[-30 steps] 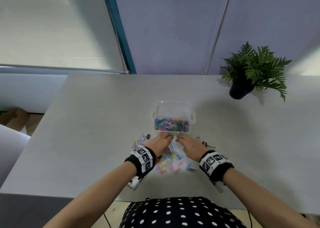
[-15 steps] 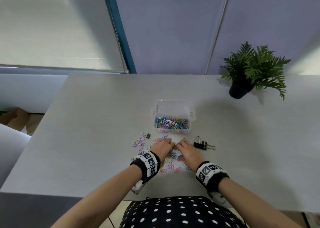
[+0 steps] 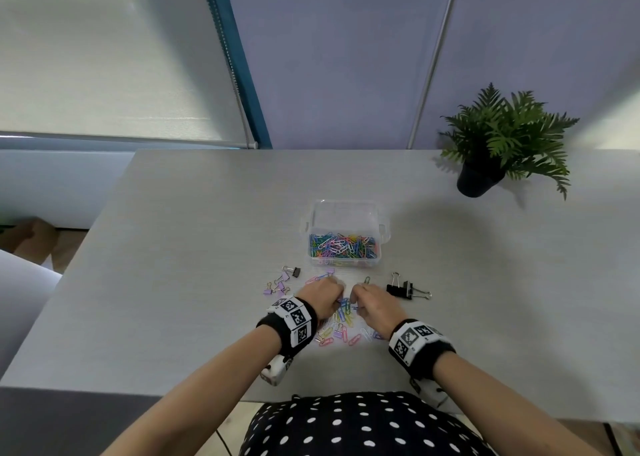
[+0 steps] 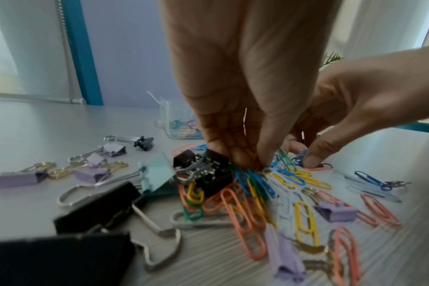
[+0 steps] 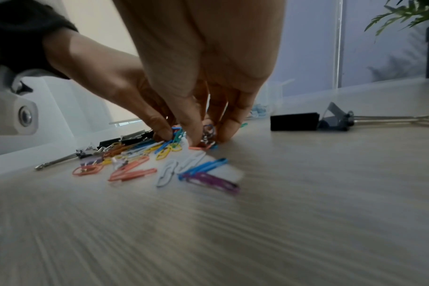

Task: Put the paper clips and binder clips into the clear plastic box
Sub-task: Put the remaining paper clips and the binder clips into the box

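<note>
Pale grey laminate with a faint wood grain forms the desk top (image 3: pixel 180 282), backed by a lilac partition and a drawn roller blind; a potted fern (image 3: pixel 498 144) is set at the far right. Near the middle of the desk the clear plastic box (image 3: pixel 347 213) stands open, its near half already filled with coloured paper clips.

Between the box and the desk's near edge a loose pile of paper clips (image 3: pixel 341 326) is spread. Small lilac binder clips (image 3: pixel 277 284) lie to its left, and a pair of large black binder clips (image 3: pixel 401 289) just to its right.

Both hands are lowered onto the far end of the pile. The left hand (image 3: pixel 322 294) is seen with fingertips (image 4: pixel 243 156) bunched and pinched on a few clips where they meet the desk. The right hand (image 3: pixel 375 305) is likewise curled, with its fingertips (image 5: pixel 196 139) closed on clips at the desk surface.

The paper clips are judged to be light, thin and slick on the smooth laminate, so they are likely to slide rather than lift. They are best raked together and pinched in a bunch, or scooped between both hands. Tangling is likely, and stragglers may drop on the way to the box. The binder clips are stiffer and heavier. Each is best taken by its folded body or by its wire handles, one or two at a time.
</note>
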`<state>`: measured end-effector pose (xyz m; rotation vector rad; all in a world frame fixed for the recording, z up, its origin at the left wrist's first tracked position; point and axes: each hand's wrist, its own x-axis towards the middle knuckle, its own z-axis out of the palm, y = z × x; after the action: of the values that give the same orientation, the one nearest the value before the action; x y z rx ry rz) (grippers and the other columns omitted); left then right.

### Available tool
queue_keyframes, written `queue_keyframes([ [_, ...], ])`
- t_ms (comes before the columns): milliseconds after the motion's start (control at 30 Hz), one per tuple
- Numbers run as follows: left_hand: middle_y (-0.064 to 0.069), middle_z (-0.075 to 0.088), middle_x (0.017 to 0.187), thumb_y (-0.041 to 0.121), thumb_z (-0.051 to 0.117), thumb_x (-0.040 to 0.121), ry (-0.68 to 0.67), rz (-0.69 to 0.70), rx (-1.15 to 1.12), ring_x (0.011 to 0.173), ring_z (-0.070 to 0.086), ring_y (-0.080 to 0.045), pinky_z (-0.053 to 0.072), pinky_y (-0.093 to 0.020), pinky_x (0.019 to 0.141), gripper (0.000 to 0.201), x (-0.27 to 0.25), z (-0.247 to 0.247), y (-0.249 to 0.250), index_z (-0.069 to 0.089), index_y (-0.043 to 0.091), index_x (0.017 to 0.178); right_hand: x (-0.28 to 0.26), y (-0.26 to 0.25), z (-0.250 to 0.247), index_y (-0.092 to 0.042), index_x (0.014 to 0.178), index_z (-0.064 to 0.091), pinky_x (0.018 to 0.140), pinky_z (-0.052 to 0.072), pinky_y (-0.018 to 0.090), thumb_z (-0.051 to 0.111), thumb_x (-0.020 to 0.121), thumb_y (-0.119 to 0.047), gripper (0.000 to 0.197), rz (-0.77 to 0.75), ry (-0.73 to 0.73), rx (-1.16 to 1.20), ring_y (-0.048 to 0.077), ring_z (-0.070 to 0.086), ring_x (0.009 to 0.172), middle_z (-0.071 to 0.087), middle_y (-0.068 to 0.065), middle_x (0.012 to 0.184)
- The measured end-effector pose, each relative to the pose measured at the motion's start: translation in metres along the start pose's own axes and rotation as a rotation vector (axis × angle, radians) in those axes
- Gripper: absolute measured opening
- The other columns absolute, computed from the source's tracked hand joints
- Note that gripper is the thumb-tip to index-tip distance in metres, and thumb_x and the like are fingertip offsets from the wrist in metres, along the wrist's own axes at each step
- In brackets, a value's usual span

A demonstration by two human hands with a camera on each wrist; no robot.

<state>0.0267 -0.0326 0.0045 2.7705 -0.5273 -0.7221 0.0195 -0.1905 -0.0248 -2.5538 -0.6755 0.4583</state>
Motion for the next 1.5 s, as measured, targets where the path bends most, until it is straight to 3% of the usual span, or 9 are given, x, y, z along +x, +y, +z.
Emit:
queue_keyframes([
  [267,-0.017,0.064,0.098,0.015,0.054,0.089,0.089,-0.002,-0.204,0.092,0.059,-0.028,0.042,-0.031,0.079,0.016,-0.002,-0.015,-0.017,0.06,0.0,0.093,0.004,0.009,-0.031,-0.012,0.08,0.061,0.057,0.045,0.007,0.066,0.075,0.003,0.016,0.209,-0.017,0.502,0.006,0.053,0.062,0.058,0.002,0.072],
  [433,-0.003,0.055,0.078,0.015,0.055,0.089,0.147,-0.075,-0.375,0.075,0.051,-0.016,0.037,-0.022,0.066,0.01,0.0,-0.042,-0.026,0.059,0.006,0.087,0.013,0.01,-0.066,-0.002,0.088,0.063,0.058,0.053,0.013,0.065,0.077,0.005,0.013,0.288,0.026,0.851,0.015,0.061,0.069,0.062,0.005,0.079],
  [733,-0.02,0.066,0.104,0.009,0.054,0.089,0.288,-0.285,-0.419,0.101,0.06,-0.03,0.045,-0.033,0.092,0.019,0.039,-0.085,-0.039,0.065,-0.002,0.1,0.075,0.009,-0.093,0.004,0.079,0.059,0.053,0.055,0.016,0.05,0.084,0.013,0.014,0.496,0.209,1.214,0.01,0.064,0.049,0.058,0.015,0.076],
  [800,-0.019,0.067,0.109,0.003,0.051,0.089,0.245,-0.284,-0.405,0.105,0.061,-0.03,0.045,-0.033,0.099,0.021,0.041,-0.082,-0.044,0.066,0.001,0.104,0.08,0.01,-0.089,0.012,0.095,0.06,0.063,0.057,0.022,0.049,0.086,0.011,0.014,0.526,0.165,1.112,0.019,0.065,0.068,0.062,0.022,0.089],
  [933,-0.016,0.065,0.117,-0.004,0.046,0.09,0.234,-0.165,-0.38,0.111,0.06,-0.026,0.04,-0.027,0.103,0.032,0.031,-0.075,-0.045,0.061,0.003,0.117,0.078,0.004,-0.084,0.001,0.106,0.064,0.094,0.046,0.034,0.047,0.083,0.006,0.028,0.372,0.113,0.551,0.028,0.06,0.101,0.065,0.019,0.112],
  [1067,-0.016,0.068,0.11,-0.006,0.045,0.09,0.338,-0.073,-0.428,0.102,0.064,-0.025,0.046,-0.024,0.092,0.029,0.011,-0.06,-0.045,0.064,0.001,0.11,0.058,-0.016,-0.078,0.003,0.097,0.066,0.091,0.045,0.025,0.045,0.084,0.01,0.026,0.078,0.274,0.358,0.028,0.063,0.096,0.069,0.019,0.101],
  [1167,-0.014,0.069,0.102,-0.004,0.047,0.088,0.251,-0.044,-0.37,0.093,0.065,-0.024,0.052,-0.027,0.087,0.021,-0.004,-0.039,-0.047,0.064,0.002,0.1,0.049,-0.027,-0.057,0.001,0.098,0.063,0.087,0.051,0.037,0.046,0.085,0.006,0.022,-0.162,0.054,0.197,0.027,0.062,0.092,0.066,0.017,0.1],
  [1367,-0.008,0.05,0.122,0.018,0.055,0.088,0.095,-0.119,-0.02,0.114,0.046,-0.025,0.045,-0.036,0.091,0.028,-0.03,-0.004,-0.055,0.055,0.012,0.115,0.037,-0.025,-0.012,-0.008,0.134,0.038,0.111,0.027,0.037,0.061,0.083,-0.018,0.057,-0.337,-0.287,-0.234,0.024,0.031,0.132,0.038,0.009,0.143],
  [1500,-0.007,0.047,0.125,0.02,0.056,0.087,0.098,-0.167,0.014,0.117,0.042,-0.025,0.044,-0.037,0.092,0.028,-0.039,-0.003,-0.066,0.055,0.015,0.114,0.022,-0.014,-0.011,-0.004,0.117,0.05,0.099,0.041,0.038,0.061,0.082,-0.01,0.038,-0.347,-0.164,-0.247,0.027,0.043,0.115,0.05,0.013,0.124],
])
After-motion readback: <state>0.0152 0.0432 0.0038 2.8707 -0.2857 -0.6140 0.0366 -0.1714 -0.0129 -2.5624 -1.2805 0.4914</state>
